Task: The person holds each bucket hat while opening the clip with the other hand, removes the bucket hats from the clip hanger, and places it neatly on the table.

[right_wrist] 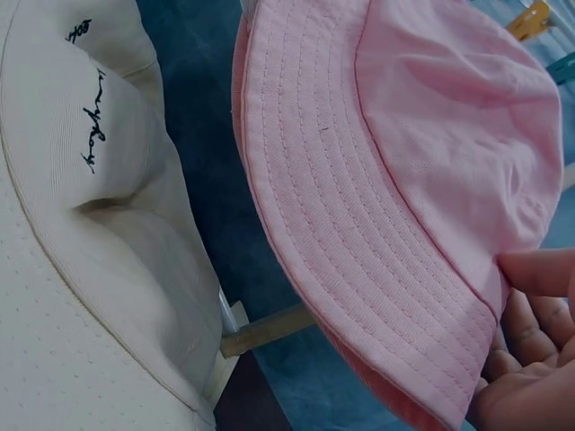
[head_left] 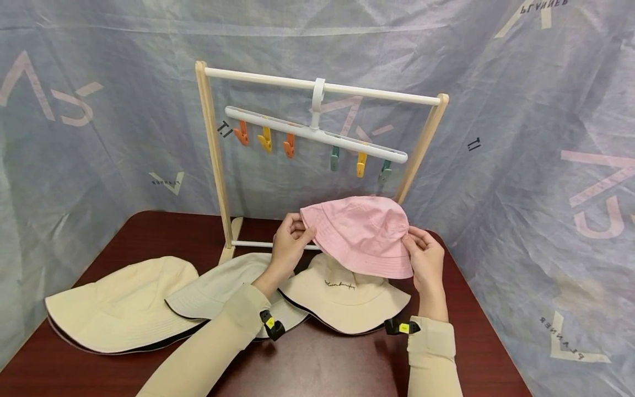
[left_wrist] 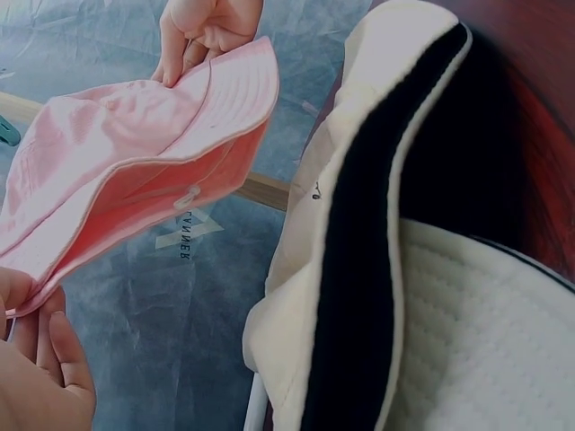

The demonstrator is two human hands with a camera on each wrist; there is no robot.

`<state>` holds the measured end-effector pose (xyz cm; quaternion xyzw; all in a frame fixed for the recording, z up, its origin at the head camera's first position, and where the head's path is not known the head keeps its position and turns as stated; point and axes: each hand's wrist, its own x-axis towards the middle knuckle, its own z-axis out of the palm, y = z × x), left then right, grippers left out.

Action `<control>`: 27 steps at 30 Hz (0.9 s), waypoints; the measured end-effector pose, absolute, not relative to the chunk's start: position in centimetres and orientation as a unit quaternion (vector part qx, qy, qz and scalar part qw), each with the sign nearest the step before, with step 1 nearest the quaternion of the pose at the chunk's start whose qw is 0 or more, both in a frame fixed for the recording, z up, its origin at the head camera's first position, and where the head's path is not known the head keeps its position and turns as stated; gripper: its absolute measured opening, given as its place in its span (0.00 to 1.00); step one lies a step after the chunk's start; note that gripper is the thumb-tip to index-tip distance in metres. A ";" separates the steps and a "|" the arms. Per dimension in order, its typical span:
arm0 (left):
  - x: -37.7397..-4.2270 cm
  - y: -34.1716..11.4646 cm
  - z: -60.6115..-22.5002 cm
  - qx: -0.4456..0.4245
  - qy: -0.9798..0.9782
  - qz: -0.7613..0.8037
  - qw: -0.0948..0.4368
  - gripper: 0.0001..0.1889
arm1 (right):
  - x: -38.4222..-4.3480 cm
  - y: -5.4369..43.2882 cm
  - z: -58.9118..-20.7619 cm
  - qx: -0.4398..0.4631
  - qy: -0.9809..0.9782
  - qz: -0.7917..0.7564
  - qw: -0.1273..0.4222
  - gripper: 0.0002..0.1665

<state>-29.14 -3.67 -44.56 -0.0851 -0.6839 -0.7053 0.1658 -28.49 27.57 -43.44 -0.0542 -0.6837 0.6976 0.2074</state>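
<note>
Both hands hold up a pink bucket hat [head_left: 362, 234], its brim tilted down toward the person. The left hand [head_left: 290, 242] pinches the brim's left end between thumb and fingers. At the other end, the right hand [head_left: 424, 256] grips the hat where brim meets crown. The left wrist view shows the open underside of the pink hat [left_wrist: 135, 162], lined in pink. Just below it in the head view lies a cream bucket hat [head_left: 342, 298] with dark script on its front, partly overlapped by the pink one.
A pale grey-green hat [head_left: 223, 286] and a larger cream hat [head_left: 129, 303] lie to the left on the dark red table [head_left: 317, 364]. Behind stands a wooden rack [head_left: 213, 154] with a white hanger [head_left: 317, 132] carrying several coloured clips [head_left: 289, 146]. Grey printed cloth [head_left: 521, 209] surrounds the table.
</note>
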 end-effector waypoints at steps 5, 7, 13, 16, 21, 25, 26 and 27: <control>-29.2 -4.0 -44.9 -0.081 -0.698 -0.693 0.163 0.18 | -28.4 27.7 -43.4 -0.056 -0.695 0.689 0.197 0.16; -29.3 -4.1 -45.0 -0.080 -0.703 -0.688 0.162 0.19 | -28.3 27.7 -43.4 -0.055 -0.702 0.684 0.193 0.17; -29.1 -4.3 -45.1 -0.086 -0.722 -0.667 0.161 0.19 | -28.1 27.9 -43.3 -0.053 -0.707 0.678 0.192 0.17; -29.1 -4.4 -45.1 -0.088 -0.727 -0.661 0.163 0.19 | -28.1 27.9 -43.3 -0.052 -0.706 0.680 0.194 0.17; -29.0 -4.6 -45.1 -0.090 -0.726 -0.663 0.161 0.19 | -28.1 27.9 -43.2 -0.049 -0.716 0.669 0.194 0.17; -28.9 -4.7 -45.0 -0.088 -0.723 -0.667 0.154 0.20 | -27.8 27.8 -43.0 -0.051 -0.721 0.664 0.191 0.17; -28.8 -4.7 -44.9 -0.089 -0.724 -0.666 0.153 0.20 | -27.8 27.7 -43.0 -0.051 -0.722 0.663 0.190 0.18; -28.7 -4.8 -44.8 -0.088 -0.726 -0.665 0.152 0.21 | -27.7 27.7 -42.9 -0.050 -0.724 0.661 0.189 0.18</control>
